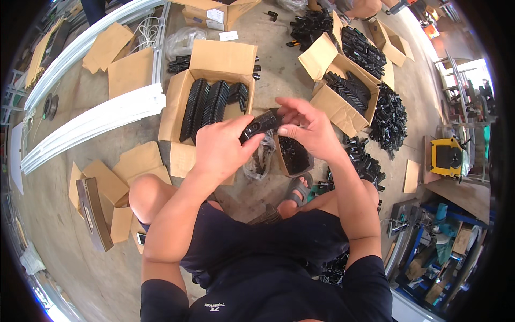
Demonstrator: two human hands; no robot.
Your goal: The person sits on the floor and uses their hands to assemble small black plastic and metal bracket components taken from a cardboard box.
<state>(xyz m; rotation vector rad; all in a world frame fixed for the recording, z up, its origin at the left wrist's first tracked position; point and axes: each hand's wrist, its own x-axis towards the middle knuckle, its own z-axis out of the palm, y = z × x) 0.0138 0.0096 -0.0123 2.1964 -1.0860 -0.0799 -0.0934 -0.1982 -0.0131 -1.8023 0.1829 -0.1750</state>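
Head view: left hand grips an elongated, glossy black part at twelve o'clock from centre; right hand, half-open, is at its two-o'clock end, contact unclear.

1. A held black part gleams with a glossy, plastic-looking surface.
2. An open carton shows matt brown cardboard.
3. Long white strips look smooth and shiny.
4. A clear bag of crinkled plastic film catches highlights.
5. Scuffed, matt concrete-like floor meets dark, matt cloth shirt.
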